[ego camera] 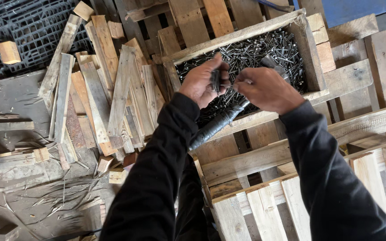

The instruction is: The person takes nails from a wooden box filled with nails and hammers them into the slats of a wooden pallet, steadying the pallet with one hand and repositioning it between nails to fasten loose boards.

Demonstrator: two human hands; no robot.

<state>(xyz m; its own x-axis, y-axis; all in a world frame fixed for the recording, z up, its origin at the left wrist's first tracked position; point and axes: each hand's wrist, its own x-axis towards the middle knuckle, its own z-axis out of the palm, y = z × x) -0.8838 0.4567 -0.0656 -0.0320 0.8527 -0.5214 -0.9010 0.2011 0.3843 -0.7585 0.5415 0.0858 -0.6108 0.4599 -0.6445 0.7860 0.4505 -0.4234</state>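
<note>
Nails, dark steel, bunched upright in the left hand (202,82), fingers closed round them; right hand (266,89) grips a black-taped hammer handle (220,122), directly above the rough wooden nail box (311,49).

dark nails (216,80) bunched upright, over nail-filled wooden box (311,53)

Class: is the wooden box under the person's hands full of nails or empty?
Well stocked: the wooden box holds a dense layer of dark nails hiding its floor.
</note>
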